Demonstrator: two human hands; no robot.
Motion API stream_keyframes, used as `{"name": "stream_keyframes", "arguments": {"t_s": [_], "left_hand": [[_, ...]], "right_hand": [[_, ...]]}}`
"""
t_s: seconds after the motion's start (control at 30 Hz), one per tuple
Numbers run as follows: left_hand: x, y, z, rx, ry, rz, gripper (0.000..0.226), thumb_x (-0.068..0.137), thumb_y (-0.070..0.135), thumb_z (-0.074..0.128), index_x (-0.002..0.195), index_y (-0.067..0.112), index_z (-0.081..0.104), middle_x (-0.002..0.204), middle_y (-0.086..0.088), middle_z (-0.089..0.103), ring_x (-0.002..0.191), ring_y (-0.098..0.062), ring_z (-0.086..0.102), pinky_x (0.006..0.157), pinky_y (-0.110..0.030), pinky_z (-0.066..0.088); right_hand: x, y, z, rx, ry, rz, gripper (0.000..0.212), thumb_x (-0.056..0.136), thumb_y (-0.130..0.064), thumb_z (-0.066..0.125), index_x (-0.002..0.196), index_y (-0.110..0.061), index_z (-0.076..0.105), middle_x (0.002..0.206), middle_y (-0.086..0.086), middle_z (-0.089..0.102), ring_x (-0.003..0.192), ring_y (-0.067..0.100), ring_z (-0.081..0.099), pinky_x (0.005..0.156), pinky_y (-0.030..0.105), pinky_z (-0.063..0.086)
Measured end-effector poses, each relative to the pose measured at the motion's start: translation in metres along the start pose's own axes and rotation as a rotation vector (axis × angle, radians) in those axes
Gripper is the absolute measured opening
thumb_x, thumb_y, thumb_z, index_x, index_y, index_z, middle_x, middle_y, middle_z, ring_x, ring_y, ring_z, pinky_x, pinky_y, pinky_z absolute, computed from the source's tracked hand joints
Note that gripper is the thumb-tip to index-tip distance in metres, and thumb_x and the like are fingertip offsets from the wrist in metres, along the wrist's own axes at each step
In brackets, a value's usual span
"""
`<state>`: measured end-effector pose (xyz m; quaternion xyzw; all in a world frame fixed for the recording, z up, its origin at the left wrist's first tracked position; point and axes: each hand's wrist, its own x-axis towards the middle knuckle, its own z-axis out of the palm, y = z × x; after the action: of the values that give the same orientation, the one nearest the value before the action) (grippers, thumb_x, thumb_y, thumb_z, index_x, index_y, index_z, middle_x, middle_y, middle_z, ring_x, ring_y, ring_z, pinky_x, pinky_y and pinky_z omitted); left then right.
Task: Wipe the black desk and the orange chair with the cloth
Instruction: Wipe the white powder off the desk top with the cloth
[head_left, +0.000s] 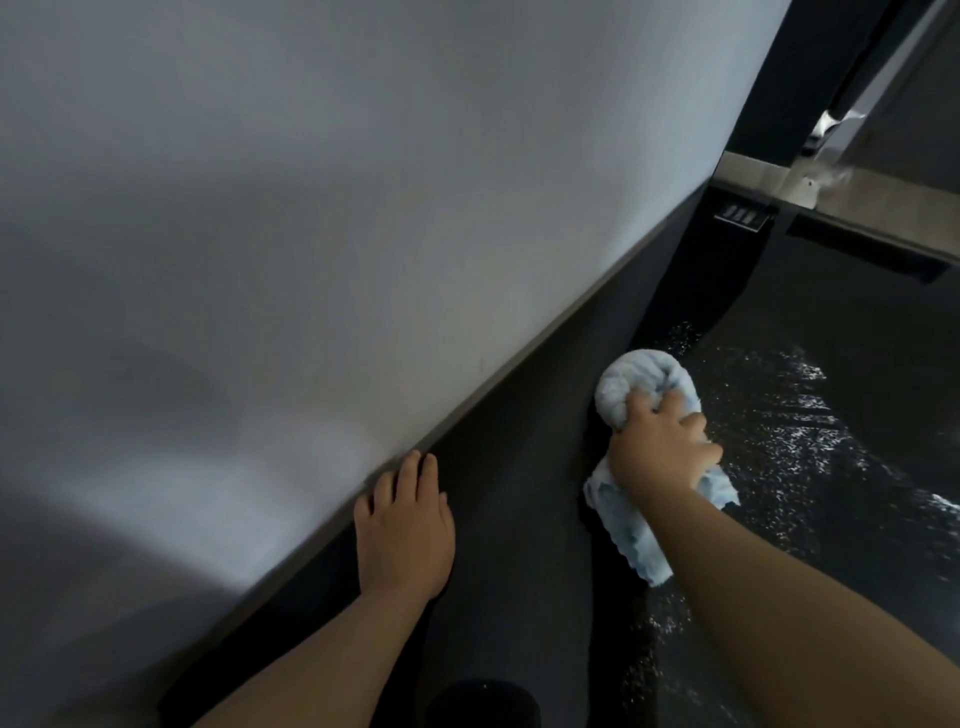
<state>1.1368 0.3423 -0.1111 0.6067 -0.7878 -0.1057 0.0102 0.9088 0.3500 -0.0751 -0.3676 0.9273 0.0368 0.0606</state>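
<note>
While the desk (810, 332) is being wiped, the cloth (644, 400) is gripped in a bunch by the right hand (660, 452), fingers curled round it, and is pressed down near the desk's left edge. Wet streaks are seen glinting to the right of the cloth, so this stretch is judged to be in hand. The cloth would be better spread flatter, so that more of it is laid on the surface, and overlapping strokes should be drawn along the edge toward the far corner. The left hand (405, 525) is laid open, fingers straight, against the base of the grey panel (260, 208), and is best kept there as a brace. No orange chair is seen. A dark round thing (483, 701) is cut off at the bottom and cannot be identified. The desk's near end is hidden by the arms.
</note>
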Motion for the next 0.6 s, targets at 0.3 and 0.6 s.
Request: {"name": "stream_keyframes", "arguments": {"t_s": [0.3,0.6], "left_hand": [[0.008,0.008,0.003,-0.034,0.100,0.087,0.044,0.090,0.014,0.048,0.134,0.007,0.051,0.141,-0.009,0.048,0.128,-0.026,0.046,0.104,-0.044,0.037],[0.017,0.011,-0.005,-0.039,0.056,0.187,0.049,0.101,0.023,0.030,0.149,0.024,0.021,0.156,0.002,0.016,0.142,-0.018,0.017,0.116,-0.033,0.016]], "right_hand": [[-0.022,-0.034,-0.016,0.261,0.160,-0.341,0.046,0.087,-0.033,0.051,0.132,-0.036,0.043,0.140,0.003,0.036,0.117,0.034,0.040,0.091,0.044,0.038],[0.021,0.013,-0.003,0.147,0.053,0.008,0.048,0.092,-0.031,0.046,0.138,-0.040,0.035,0.149,0.004,0.026,0.124,0.036,0.034,0.096,0.049,0.034]]}}
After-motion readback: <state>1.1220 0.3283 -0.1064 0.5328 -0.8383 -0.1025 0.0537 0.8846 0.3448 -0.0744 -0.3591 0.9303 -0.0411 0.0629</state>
